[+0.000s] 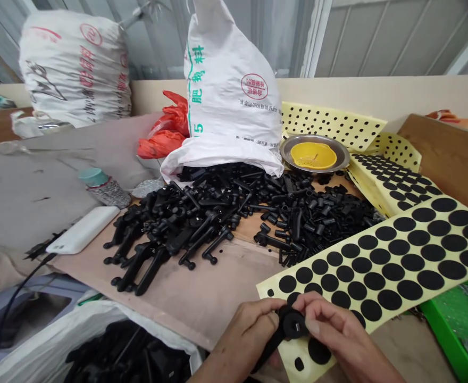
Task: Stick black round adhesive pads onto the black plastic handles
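Note:
A black plastic part [292, 324] with a long arm and a round, disc-like end is held between my two hands at the bottom centre. My left hand [240, 338] is closed around its arm, the thumb near the round end. The fingers of my right hand [337, 332] pinch the disc's edge from the other side; whether a separate pad lies on that end I cannot tell. Under and beside my hands lies a pale yellow sheet [262, 290] with rows of black round stickers [392, 272].
Piled black parts [186, 229] spread from a white woven sack [234, 90]. A steel bowl [343, 154] holds a yellow basket [312, 156]. More sticker sheets [333, 122], a white power bank [83, 230], a jar [108, 191], a green tray [437, 324] and an open bag [98, 314] surround the work area.

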`<state>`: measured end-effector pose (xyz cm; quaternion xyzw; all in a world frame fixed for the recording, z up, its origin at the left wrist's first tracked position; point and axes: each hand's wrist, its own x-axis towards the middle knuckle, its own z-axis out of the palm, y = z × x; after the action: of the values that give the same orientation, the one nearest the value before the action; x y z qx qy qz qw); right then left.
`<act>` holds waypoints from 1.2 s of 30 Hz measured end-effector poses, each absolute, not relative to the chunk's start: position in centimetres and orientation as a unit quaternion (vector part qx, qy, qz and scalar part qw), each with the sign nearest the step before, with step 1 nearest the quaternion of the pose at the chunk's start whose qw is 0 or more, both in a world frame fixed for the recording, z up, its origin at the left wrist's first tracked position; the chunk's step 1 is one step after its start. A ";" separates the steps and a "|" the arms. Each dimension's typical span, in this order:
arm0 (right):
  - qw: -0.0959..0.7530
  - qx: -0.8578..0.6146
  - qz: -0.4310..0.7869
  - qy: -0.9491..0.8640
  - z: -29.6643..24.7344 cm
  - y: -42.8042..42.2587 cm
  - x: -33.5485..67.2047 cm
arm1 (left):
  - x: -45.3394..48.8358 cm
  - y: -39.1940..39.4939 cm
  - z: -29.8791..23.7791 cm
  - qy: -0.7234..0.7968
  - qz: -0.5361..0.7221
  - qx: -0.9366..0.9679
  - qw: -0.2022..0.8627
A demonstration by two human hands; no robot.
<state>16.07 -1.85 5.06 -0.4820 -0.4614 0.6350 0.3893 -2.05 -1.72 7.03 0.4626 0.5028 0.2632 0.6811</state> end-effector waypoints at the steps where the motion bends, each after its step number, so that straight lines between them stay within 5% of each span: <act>1: 0.389 -0.481 0.634 -0.463 5.1 -1.8 16.0 | -2.1 -1.8 6.9 0.504 0.265 0.465 0.677; 25: 0.340 -0.450 0.672 -0.479 5.2 -1.1 16.0 | -2.1 -2.1 5.1 0.457 0.308 0.510 0.661; 36: 0.349 -0.494 0.451 -0.657 4.4 -1.8 15.5 | -1.1 -2.5 3.4 0.506 0.352 0.518 0.594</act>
<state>15.54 -1.83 4.37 -0.4935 -0.6570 0.4508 0.3487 -1.08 -2.54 3.37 0.5179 0.5056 0.3518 0.5937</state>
